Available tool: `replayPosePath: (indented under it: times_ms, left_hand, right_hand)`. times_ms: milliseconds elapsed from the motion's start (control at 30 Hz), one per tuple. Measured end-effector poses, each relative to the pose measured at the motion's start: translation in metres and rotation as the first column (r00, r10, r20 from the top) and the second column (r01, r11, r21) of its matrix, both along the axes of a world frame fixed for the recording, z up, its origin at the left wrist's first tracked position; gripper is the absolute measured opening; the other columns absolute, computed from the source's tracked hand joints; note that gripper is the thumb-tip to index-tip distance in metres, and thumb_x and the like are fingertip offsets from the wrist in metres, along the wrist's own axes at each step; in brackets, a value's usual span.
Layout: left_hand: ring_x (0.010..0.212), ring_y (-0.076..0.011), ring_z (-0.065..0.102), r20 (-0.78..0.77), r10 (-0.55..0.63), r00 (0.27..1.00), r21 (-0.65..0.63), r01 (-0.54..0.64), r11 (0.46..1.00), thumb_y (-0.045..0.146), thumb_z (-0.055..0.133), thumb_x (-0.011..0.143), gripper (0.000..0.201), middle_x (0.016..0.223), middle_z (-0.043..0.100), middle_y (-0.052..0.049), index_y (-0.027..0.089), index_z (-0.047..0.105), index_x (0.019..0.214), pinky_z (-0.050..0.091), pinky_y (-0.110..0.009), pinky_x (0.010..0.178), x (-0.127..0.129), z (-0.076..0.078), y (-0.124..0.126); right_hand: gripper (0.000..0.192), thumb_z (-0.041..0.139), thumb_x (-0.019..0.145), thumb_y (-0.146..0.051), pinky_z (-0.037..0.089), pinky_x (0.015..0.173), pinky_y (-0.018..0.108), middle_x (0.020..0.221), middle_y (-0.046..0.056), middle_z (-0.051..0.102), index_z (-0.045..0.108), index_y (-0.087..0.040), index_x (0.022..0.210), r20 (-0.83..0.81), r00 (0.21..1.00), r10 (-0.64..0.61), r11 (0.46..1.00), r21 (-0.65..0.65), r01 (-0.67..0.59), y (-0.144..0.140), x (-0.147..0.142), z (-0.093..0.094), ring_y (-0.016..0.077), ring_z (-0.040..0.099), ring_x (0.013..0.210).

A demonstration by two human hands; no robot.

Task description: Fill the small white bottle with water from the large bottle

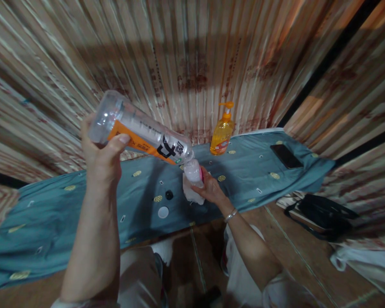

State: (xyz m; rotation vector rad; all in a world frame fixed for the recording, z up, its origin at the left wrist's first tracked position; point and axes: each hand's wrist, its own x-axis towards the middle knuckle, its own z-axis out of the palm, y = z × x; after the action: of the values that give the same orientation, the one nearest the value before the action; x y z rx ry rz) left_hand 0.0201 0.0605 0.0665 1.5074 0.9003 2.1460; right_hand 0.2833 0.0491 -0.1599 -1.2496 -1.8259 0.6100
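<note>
Sitting before a wall of patterned curtain, at a bench draped in teal cloth (259, 171); tipping a large clear bottle with an orange label (141, 130) mouth-down onto a small bottle (193, 171), necks touching; transferring apparently under way, fill level impossible to judge; two caps, black (169, 195) and white (163, 212), lying off on the cloth; left hand (102, 156) raised, clasping the large bottle's base; right hand (211, 188) wrapping the small bottle upright above the cloth; orange pump dispenser (222, 132) and phone (286, 156) lying well apart.

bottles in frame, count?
3. Large clear bottle tipped in the left hand; small bottle held by the right hand under its mouth; orange pump bottle standing at the cloth's far edge. None visibly hidden.
</note>
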Motion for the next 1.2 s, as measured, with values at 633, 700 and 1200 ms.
replayPosePath:
  times_ms: [633, 700, 1200]
  left_hand:
    - [0.087, -0.0193, 0.073, 0.501, 0.097, 0.86, -0.442, 0.158, 0.883, 0.035, 0.091, 0.053, 0.035, 0.082, 0.077, 0.004, 0.027, 0.07, 0.08, 0.062, -0.035, 0.084, -0.011, -0.1, -0.065]
    - [0.084, -0.0196, 0.073, 0.537, 0.108, 0.836, -0.452, 0.177, 0.874, 0.035, 0.089, 0.055, 0.033, 0.081, 0.077, 0.002, 0.026, 0.07, 0.081, 0.063, -0.034, 0.083, -0.01, -0.11, -0.065]
    - [0.101, -0.0263, 0.075, 0.694, 0.077, 0.716, -0.501, 0.403, 0.766, 0.031, 0.08, 0.061, 0.033, 0.099, 0.081, -0.006, 0.023, 0.071, 0.091, 0.067, -0.04, 0.087, -0.007, -0.141, -0.078]
  right_hand:
    - [0.08, 0.082, 0.081, -0.036, 0.059, 0.105, 0.051, 0.138, 0.018, 0.072, 0.048, -0.018, 0.152, -0.046, 0.999, 0.008, 0.997, -0.079, -0.012, -0.002, 0.004, 0.011, 0.035, 0.073, 0.122]
    - [0.079, 0.081, 0.082, -0.036, 0.059, 0.104, 0.052, 0.137, 0.019, 0.072, 0.049, -0.017, 0.151, -0.038, 0.999, 0.006, 0.996, -0.091, -0.01, -0.003, 0.005, 0.013, 0.0356, 0.074, 0.12]
    - [0.092, 0.086, 0.077, -0.041, 0.057, 0.107, 0.054, 0.14, 0.021, 0.07, 0.045, -0.015, 0.155, -0.045, 0.997, -0.054, 0.992, -0.115, 0.049, -0.004, 0.005, 0.007, 0.0364, 0.072, 0.124]
